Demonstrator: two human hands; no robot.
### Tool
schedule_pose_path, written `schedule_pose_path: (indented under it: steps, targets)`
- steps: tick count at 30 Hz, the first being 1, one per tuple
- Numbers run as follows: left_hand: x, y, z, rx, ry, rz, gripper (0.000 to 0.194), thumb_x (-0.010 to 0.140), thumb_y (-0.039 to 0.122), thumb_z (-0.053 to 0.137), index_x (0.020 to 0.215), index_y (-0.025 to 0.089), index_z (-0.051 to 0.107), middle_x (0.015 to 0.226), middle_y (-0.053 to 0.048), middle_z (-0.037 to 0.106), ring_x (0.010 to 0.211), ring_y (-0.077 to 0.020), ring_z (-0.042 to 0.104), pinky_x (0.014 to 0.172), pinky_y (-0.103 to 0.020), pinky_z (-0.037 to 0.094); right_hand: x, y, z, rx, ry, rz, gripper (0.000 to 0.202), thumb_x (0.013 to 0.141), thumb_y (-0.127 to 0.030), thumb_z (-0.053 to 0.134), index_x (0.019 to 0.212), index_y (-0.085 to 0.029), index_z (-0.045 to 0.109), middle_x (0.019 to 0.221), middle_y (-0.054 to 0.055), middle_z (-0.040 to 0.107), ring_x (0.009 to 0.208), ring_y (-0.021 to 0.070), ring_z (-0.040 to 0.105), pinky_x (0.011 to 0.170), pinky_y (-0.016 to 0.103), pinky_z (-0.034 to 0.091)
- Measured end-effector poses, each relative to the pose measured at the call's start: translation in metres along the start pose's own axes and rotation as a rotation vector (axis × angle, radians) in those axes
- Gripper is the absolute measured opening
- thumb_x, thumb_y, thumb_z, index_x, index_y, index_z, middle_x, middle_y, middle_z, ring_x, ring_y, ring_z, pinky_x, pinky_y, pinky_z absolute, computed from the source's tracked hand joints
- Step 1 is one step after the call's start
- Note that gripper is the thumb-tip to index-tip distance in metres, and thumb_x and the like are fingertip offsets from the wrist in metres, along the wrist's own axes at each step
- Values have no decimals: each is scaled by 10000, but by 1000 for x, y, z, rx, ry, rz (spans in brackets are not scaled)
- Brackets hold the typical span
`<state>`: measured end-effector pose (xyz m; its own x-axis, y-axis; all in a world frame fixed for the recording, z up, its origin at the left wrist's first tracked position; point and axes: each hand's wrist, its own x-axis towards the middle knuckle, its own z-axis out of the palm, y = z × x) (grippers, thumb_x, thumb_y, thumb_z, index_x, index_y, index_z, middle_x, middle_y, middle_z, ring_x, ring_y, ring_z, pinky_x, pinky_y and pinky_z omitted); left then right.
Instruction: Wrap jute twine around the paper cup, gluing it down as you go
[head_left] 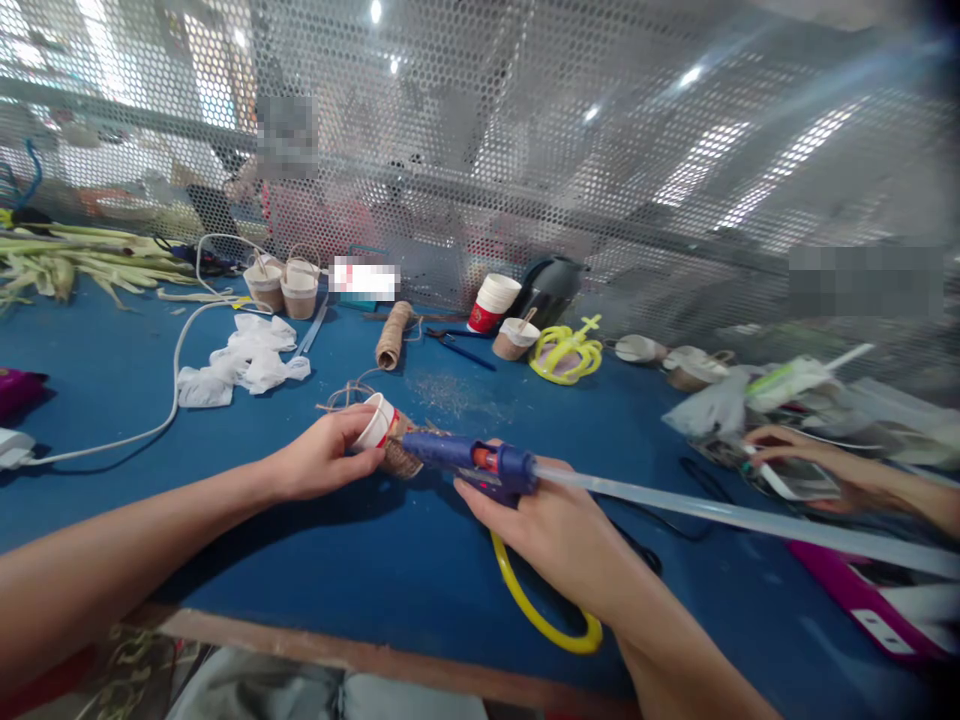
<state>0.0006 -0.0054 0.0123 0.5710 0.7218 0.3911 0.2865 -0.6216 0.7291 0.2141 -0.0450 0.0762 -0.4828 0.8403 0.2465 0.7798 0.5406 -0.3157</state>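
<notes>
My left hand [334,450] grips a paper cup [379,420] by its rim. The cup lies tilted, its mouth toward my left hand, and brown twine is wrapped round its lower part. In my right hand [536,515] is a blue glue gun [469,462], its nozzle at the twine-wrapped side of the cup; I cannot tell whether they touch. A long clear glue stick [675,505] sticks out of the back of the gun. Loose twine [352,390] trails behind the cup. Below my right hand lies a yellow curved handle-like loop [544,615].
A twine spool [393,335], blue-handled pliers [457,345], several twine-wrapped cups [300,290] and a yellow crown-shaped piece [564,352] stand further back. White crumpled plastic [247,355] and a cable [178,365] lie left. At right, another person's hand [817,455] holds a phone-like object near a magenta power strip [855,600].
</notes>
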Motion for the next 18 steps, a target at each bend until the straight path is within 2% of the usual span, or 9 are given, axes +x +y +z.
schedule_pose_path:
  steps: [8, 14, 18]
  targets:
    - [-1, -1, 0, -41, -11, -22, 176, 808, 155, 421, 868, 123, 583, 915, -55, 624, 858, -160, 546, 819, -277, 422, -5, 3, 7, 97, -5, 24, 79, 765, -164, 490, 735, -191, 558, 698, 10, 625, 624, 138, 582, 612, 249, 465]
    - [-2, -5, 2, -91, -29, -36, 177, 809, 173, 432, 883, 119, 584, 958, -69, 612, 916, -177, 534, 848, -289, 415, -1, 1, -1, 9, 30, 41, 141, 772, -189, 469, 739, -199, 605, 638, 19, 624, 555, 144, 574, 537, 245, 469]
    - [-2, -4, 2, -101, -27, -59, 189, 790, 146, 452, 927, 109, 578, 965, -78, 605, 960, -187, 523, 877, -288, 400, 3, 4, -2, -115, 8, 8, 170, 775, -205, 464, 753, -173, 629, 658, 51, 630, 619, 177, 597, 592, 276, 481]
